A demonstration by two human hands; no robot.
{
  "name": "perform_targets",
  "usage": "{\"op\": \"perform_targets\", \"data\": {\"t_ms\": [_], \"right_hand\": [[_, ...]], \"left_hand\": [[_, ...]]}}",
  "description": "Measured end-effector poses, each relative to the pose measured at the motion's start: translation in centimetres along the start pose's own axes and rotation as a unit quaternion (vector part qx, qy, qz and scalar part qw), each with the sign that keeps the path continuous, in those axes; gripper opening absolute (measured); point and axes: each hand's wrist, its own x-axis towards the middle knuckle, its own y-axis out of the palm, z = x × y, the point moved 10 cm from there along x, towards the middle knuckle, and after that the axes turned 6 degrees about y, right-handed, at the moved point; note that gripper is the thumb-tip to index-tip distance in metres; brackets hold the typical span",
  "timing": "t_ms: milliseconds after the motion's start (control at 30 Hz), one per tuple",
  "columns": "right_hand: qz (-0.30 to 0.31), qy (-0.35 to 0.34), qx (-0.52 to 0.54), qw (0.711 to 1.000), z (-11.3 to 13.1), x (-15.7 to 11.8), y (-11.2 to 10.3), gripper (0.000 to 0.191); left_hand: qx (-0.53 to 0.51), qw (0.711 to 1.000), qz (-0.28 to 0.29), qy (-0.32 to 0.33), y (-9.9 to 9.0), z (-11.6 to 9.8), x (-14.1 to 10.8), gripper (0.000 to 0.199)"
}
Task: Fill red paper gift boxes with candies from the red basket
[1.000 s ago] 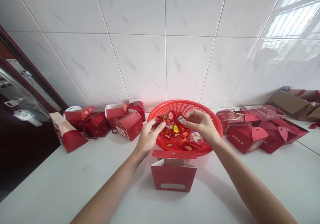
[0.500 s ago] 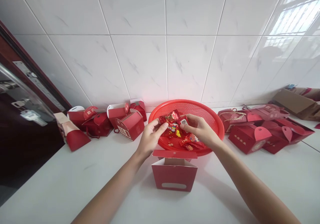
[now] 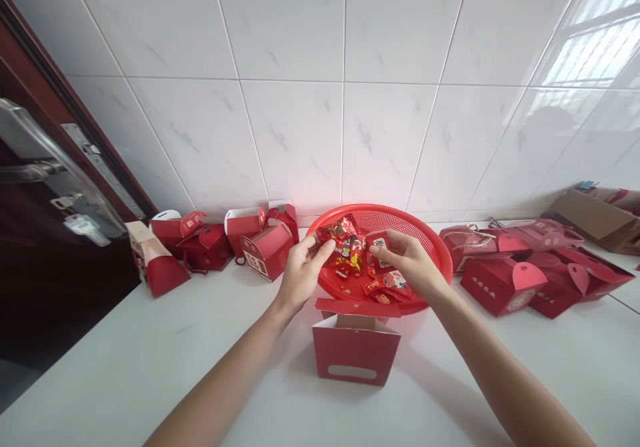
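Over the red plastic basket [image 3: 425, 234], my left hand [image 3: 306, 267] pinches a shiny red wrapped candy [image 3: 344, 227] between thumb and fingers. My right hand [image 3: 407, 260] grips a small red packet [image 3: 379, 250] with dark lettering on a pale label. Several wrapped candies [image 3: 393, 287] in red, gold and yellow lie in the basket below both hands. In front of the basket stands a red paper box [image 3: 357, 354] with its top flaps open and a pale oval window low on its front.
Folded red gift boxes [image 3: 267, 254] stand along the wall at left, and more red boxes [image 3: 503, 280] sit at right. A brown cardboard box [image 3: 590, 217] is at the far right. A door with keys [image 3: 86, 227] in its lock borders the counter's left side.
My right hand has drawn the small red packet slightly right, away from the left hand's candy. The view has shifted a little, so everything appears lower and to the right.
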Motion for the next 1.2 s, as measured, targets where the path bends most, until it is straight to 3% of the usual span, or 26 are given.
{"op": "perform_targets", "data": {"t_ms": [267,500,633,733,833,967,1067,1133,1200], "right_hand": [[-0.040,0.018,0.049,0.998,-0.5,0.1,-1.0,0.036],[0.030,0.033,0.026,0.999,-0.6,0.2,0.1,0.029],[0.054,0.025,-0.037,0.998,-0.3,0.0,0.2,0.027],[0.081,-0.006,-0.059,0.995,0.3,-0.4,0.7,0.044],[0.109,-0.028,-0.012,0.994,0.7,-0.8,2.0,0.058],[0.094,-0.069,0.016,0.993,1.3,-1.2,3.3,0.078],[0.058,-0.128,0.000,0.990,2.5,-1.8,3.4,0.057],[0.049,-0.142,-0.001,0.989,3.1,-2.2,3.5,0.037],[0.049,-0.146,0.004,0.988,3.4,-2.6,3.6,0.029]], "left_hand": [[-0.027,1.000,-0.002,0.008,-0.2,-0.4,0.0,0.040],[-0.026,1.000,-0.010,0.002,-0.6,-0.7,0.1,0.037],[-0.019,1.000,-0.011,0.001,-0.6,-0.8,0.1,0.037],[-0.023,1.000,0.004,-0.011,-0.1,-0.7,-0.1,0.040],[-0.001,1.000,0.017,-0.016,0.7,-0.9,-0.6,0.043],[0.060,0.998,0.030,0.018,1.4,-2.5,-1.1,0.038],[0.078,0.995,0.052,0.028,2.0,-3.5,-1.4,0.033],[0.073,0.995,0.067,0.019,2.2,-3.8,-1.6,0.032],[0.066,0.995,0.072,0.011,2.2,-4.0,-1.7,0.032]]}}
